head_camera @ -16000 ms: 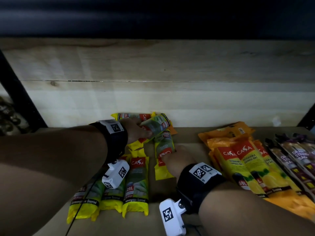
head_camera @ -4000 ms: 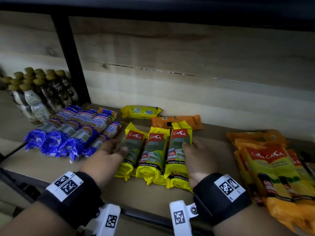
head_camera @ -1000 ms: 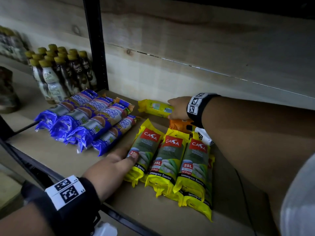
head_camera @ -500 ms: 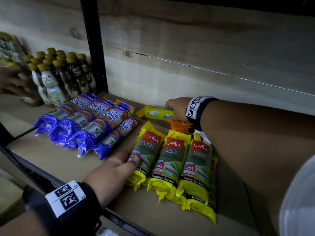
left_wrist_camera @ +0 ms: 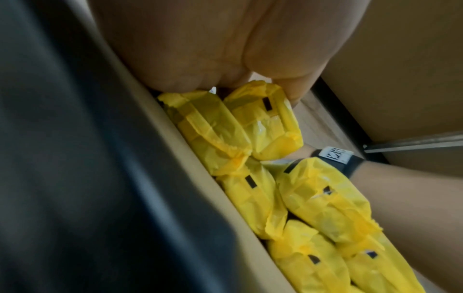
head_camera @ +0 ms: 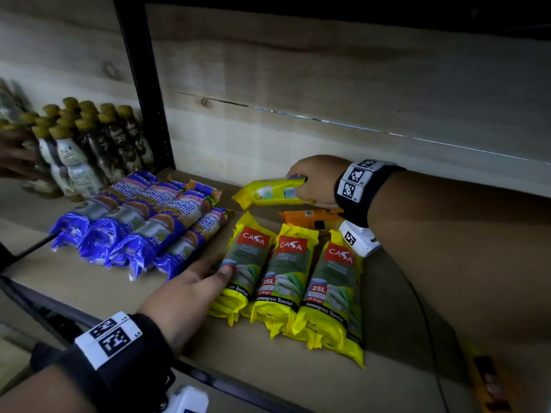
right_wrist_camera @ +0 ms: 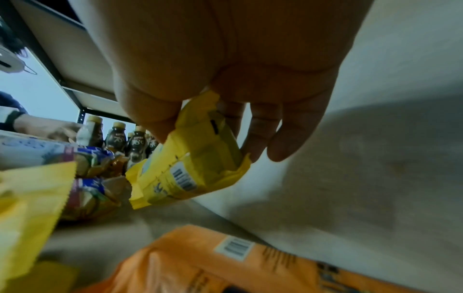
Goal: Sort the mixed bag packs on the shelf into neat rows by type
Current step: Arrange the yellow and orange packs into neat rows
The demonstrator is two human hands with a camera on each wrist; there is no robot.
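The right hand (head_camera: 316, 181) is clenched round one end of a yellow pack (head_camera: 269, 192), lifted just above the shelf (head_camera: 89, 287) at the back, behind the row of yellow packs (head_camera: 293, 281). An orange pack (head_camera: 310, 219) lies between that row and the held pack, partly hidden by the wrist. The left hand (head_camera: 190, 289) lies flat, fingers straight, touching the left side of the row; its fingertips are hidden behind the first pack. Blue packs (head_camera: 143, 222) lie left of the row. Bottles (head_camera: 89, 144) stand further left, behind a black post, blurred.
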